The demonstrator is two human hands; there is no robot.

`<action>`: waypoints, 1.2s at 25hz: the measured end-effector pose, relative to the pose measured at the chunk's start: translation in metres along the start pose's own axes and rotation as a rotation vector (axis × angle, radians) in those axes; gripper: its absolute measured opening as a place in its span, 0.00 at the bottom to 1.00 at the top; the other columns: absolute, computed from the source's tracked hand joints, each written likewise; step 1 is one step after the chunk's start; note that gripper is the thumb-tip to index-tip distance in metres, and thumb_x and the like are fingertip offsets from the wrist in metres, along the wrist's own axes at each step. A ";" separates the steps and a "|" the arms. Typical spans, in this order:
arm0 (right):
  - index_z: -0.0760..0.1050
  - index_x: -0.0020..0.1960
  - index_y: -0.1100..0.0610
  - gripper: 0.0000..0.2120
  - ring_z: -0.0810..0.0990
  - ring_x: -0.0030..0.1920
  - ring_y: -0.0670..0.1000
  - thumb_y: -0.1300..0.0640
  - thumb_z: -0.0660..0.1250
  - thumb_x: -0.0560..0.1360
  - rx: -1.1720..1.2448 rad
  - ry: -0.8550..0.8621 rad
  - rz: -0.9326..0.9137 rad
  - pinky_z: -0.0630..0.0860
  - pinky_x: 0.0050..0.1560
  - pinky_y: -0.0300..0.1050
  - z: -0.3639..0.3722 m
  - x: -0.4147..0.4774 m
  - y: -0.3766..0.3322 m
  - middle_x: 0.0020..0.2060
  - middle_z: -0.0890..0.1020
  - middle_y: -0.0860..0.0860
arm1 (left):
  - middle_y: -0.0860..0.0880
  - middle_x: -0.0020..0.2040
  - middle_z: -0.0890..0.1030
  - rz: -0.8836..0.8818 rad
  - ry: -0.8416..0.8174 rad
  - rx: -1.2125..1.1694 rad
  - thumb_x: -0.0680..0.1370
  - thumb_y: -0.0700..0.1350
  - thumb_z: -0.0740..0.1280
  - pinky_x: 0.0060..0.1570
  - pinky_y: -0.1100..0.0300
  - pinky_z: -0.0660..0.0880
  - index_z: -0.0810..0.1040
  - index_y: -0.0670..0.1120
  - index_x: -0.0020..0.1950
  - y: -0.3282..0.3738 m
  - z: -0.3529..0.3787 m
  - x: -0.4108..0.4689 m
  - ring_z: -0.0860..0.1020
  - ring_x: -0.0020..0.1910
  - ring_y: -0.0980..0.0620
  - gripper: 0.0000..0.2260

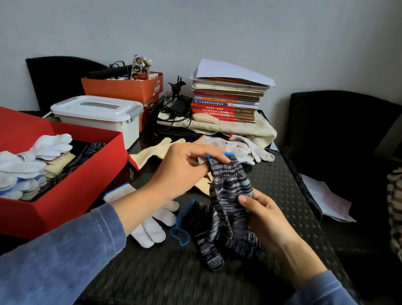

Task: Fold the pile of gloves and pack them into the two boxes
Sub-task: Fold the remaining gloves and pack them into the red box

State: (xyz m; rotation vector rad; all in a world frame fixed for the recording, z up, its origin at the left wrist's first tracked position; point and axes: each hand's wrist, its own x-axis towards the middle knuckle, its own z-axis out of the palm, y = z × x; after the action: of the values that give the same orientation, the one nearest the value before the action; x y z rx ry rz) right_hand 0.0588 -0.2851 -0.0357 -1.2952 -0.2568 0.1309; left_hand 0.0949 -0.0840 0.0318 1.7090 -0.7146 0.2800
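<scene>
Two-handed, holding dark striped glove (231,183) over table (167,277) middle: pinching cuff (228,154) with left hand (185,167), pinching palm part with right hand (264,215). Risking dangling tips snagging second dark glove (199,221) below, spoiling fold before red box (55,192) at left edge.

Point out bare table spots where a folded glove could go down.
Two patches of the table are bare: the near strip between the sleeves, below the white glove; and the right side, between the held dark glove and the table's right edge. Crowded: the middle, with the cream glove and grey gloves, and the back by the books.
</scene>
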 end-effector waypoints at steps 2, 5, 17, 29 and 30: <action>0.77 0.45 0.60 0.29 0.81 0.39 0.52 0.45 0.82 0.53 0.039 0.095 0.009 0.80 0.42 0.43 -0.007 0.000 -0.009 0.41 0.82 0.57 | 0.52 0.43 0.86 -0.094 -0.006 -0.019 0.72 0.23 0.61 0.40 0.55 0.82 0.85 0.51 0.43 -0.010 -0.007 -0.011 0.84 0.42 0.50 0.24; 0.76 0.40 0.54 0.17 0.80 0.34 0.49 0.48 0.80 0.59 -0.151 0.163 -0.049 0.80 0.37 0.39 -0.013 -0.002 -0.026 0.36 0.82 0.55 | 0.41 0.38 0.85 -0.210 -0.059 -0.052 0.74 0.23 0.59 0.36 0.61 0.80 0.85 0.48 0.42 -0.022 -0.009 -0.032 0.84 0.38 0.42 0.23; 0.80 0.51 0.48 0.14 0.79 0.49 0.48 0.42 0.71 0.70 -1.306 0.236 0.096 0.76 0.51 0.47 -0.024 0.030 0.016 0.46 0.83 0.46 | 0.54 0.34 0.73 -0.229 -0.084 0.529 0.72 0.34 0.65 0.30 0.67 0.63 0.79 0.61 0.40 -0.077 0.000 -0.070 0.71 0.29 0.57 0.20; 0.74 0.46 0.47 0.06 0.76 0.38 0.45 0.50 0.69 0.71 -1.399 0.287 -0.239 0.74 0.38 0.44 0.015 0.005 0.006 0.36 0.77 0.42 | 0.55 0.62 0.76 0.169 -0.211 0.695 0.71 0.36 0.61 0.63 0.62 0.67 0.80 0.50 0.49 -0.064 0.011 -0.072 0.71 0.64 0.57 0.14; 0.74 0.44 0.47 0.04 0.76 0.36 0.43 0.49 0.68 0.72 -1.304 0.168 -0.171 0.74 0.39 0.43 0.021 -0.004 0.008 0.35 0.78 0.42 | 0.55 0.58 0.77 0.186 -0.250 0.687 0.73 0.39 0.62 0.62 0.60 0.69 0.80 0.50 0.49 -0.066 0.013 -0.075 0.72 0.62 0.57 0.10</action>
State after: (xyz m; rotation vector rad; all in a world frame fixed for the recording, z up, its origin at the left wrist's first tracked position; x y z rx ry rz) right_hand 0.0502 -0.2641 -0.0390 -2.5479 -0.3154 -0.3595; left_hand 0.0728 -0.0659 -0.0649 2.3577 -1.0434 0.4866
